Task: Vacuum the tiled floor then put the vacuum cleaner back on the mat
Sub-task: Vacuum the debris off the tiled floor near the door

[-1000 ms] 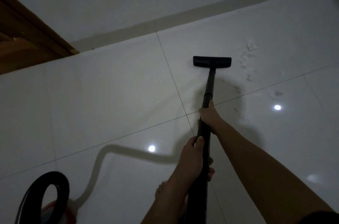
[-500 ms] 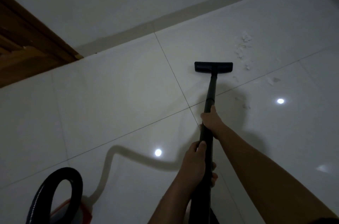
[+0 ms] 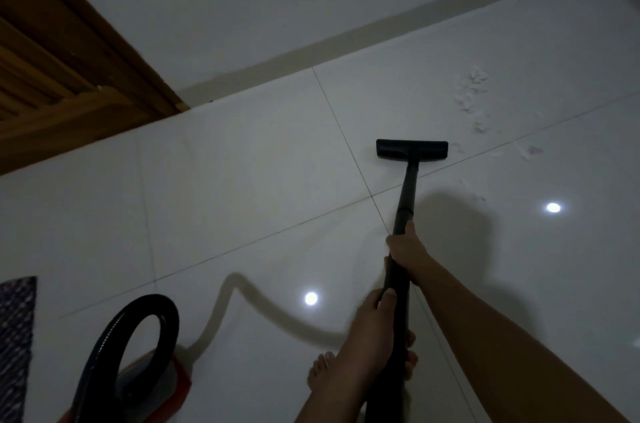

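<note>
Vacuuming judged part done; return to mat (image 3: 15, 346) outstanding.
Found vacuum cleaner body (image 3: 149, 384) on tiled floor (image 3: 242, 180) near mat, not on it; left hand (image 3: 374, 336), then right hand (image 3: 407, 249), each grip clamped round wand (image 3: 407, 187); floor head (image 3: 412, 149) flat on tile; white scraps (image 3: 472, 93) beyond uncollected.

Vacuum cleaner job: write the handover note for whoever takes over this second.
Hands: right hand grips the wand higher up; left hand grips it lower, nearer the person.
Things: floor head sits flat on the tiled floor beside a grout line; white scraps lie just beyond it, to its right. The vacuum body with its black hose loop is at lower left, near the patterned mat and apparently not on it.
Done: no cleaned patch can be confirmed.
Left: run the head over the scraps, then set the vacuum on the mat.
</note>
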`<action>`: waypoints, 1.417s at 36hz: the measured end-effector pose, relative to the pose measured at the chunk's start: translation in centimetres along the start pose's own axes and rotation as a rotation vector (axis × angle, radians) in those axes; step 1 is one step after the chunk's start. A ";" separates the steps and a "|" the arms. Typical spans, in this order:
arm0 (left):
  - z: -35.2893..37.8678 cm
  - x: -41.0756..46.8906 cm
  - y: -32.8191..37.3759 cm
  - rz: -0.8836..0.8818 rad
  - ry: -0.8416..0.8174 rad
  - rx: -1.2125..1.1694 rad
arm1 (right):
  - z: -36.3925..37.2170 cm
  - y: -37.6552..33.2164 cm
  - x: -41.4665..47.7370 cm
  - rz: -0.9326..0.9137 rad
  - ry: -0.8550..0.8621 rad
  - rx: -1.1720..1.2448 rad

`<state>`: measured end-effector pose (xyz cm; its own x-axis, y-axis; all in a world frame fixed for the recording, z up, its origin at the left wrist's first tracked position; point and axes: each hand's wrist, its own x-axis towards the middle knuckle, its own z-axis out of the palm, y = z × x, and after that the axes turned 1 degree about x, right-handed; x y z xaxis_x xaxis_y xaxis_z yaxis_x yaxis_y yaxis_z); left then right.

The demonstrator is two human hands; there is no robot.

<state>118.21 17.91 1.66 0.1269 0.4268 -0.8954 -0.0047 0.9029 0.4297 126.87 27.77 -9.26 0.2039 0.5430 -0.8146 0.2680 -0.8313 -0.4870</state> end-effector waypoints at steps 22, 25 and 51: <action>0.3 -4.8 -10.9 -0.019 -0.037 0.027 | 0.8 10.8 -7.0 -0.010 0.035 0.083; -0.1 -6.3 -13.0 -0.001 -0.067 0.080 | 1.1 12.9 -8.7 -0.007 0.054 0.094; 8.1 -3.8 -15.1 -0.046 -0.075 0.122 | -5.8 17.6 -5.8 0.150 0.041 0.106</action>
<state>125.88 2.23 -0.47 0.1978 0.3765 -0.9051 0.1226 0.9066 0.4039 135.87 10.66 -11.30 0.2727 0.4147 -0.8681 0.1313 -0.9099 -0.3935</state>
